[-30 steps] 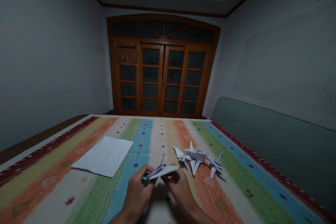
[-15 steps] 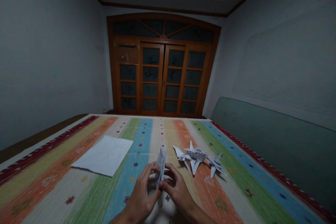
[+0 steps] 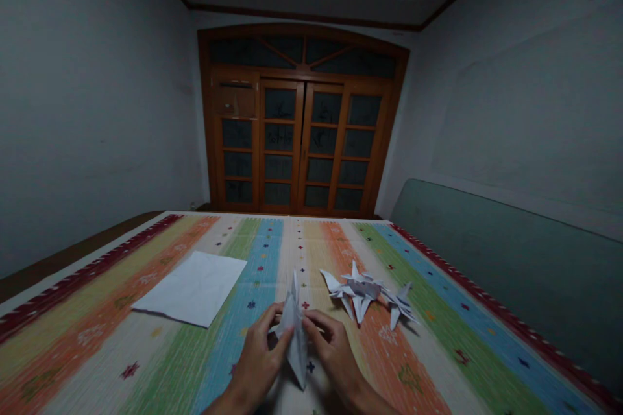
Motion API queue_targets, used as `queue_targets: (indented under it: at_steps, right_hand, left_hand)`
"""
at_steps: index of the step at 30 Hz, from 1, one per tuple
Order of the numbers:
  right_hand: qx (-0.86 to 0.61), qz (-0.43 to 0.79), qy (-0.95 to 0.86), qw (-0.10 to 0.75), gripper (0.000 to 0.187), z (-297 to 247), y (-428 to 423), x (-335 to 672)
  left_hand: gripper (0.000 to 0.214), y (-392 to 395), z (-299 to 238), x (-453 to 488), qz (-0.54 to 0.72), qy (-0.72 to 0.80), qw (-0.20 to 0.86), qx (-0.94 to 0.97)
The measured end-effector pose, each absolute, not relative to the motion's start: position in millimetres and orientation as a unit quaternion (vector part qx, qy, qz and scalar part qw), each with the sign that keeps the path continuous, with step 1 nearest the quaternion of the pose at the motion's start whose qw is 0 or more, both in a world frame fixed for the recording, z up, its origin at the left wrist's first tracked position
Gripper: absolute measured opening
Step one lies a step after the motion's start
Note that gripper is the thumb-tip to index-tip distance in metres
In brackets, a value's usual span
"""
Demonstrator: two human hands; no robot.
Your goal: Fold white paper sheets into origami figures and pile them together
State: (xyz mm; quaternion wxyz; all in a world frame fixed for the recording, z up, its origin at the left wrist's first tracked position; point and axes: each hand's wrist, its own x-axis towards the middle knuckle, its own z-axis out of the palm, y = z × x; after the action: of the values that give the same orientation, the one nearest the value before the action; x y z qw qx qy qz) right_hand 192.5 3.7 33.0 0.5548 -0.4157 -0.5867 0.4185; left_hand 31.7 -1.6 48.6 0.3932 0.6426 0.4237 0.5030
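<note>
A folded piece of white paper (image 3: 296, 343) stands on edge between my hands, with a narrow point toward the far side and another toward me. My left hand (image 3: 260, 350) pinches its left face between thumb and fingers. On the other side, my right hand (image 3: 333, 350) has its thumb and fingertips closed at the paper's right edge. To the right lies a cluster of folded paper shapes (image 3: 367, 292) with several pointed tips. A white square paper sheet (image 3: 195, 288) rests flat on the left.
Beneath everything is a striped tablecloth (image 3: 257, 253) in several colours. A pale green panel (image 3: 506, 246) runs along the right side of the table. Wooden doors with glass panes (image 3: 302, 136) stand beyond the far edge.
The folded paper has turned and opened a little, showing a wider face, and its near point now reaches lower. My right thumb has moved up along its edge.
</note>
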Motion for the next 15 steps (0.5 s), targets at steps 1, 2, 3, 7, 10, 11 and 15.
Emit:
queue_targets:
  at_steps: [1, 2, 3, 7, 10, 11, 15]
  right_hand:
    - [-0.413, 0.415, -0.592, 0.554, 0.052, 35, 3, 192]
    - [-0.411, 0.412, -0.597, 0.552, 0.052, 37, 2, 192]
    - [-0.41, 0.41, -0.599, 0.552, 0.053, 38, 1, 191]
    - [-0.396, 0.414, -0.603, 0.555, 0.053, 41, -1, 190]
    - [-0.392, 0.415, -0.619, 0.539, 0.051, 37, -1, 190]
    - [-0.399, 0.407, -0.624, 0.534, 0.052, 35, 0, 190]
    - [-0.431, 0.38, -0.617, 0.537, 0.056, 29, 4, 191]
  left_hand:
    - [0.034, -1, 47, 32, 0.506, 0.427, 0.389, 0.64]
    - [0.034, 0, 46, 32, 0.511, 0.43, 0.385, 0.637]
    - [0.034, 2, 45, 33, 0.515, 0.433, 0.38, 0.634]
    - [0.035, 5, 40, 33, 0.52, 0.458, 0.353, 0.629]
    - [0.034, 5, 40, 33, 0.517, 0.468, 0.329, 0.637]
    - [0.034, 5, 40, 33, 0.516, 0.469, 0.322, 0.64]
    - [0.031, 3, 44, 34, 0.515, 0.466, 0.321, 0.644]
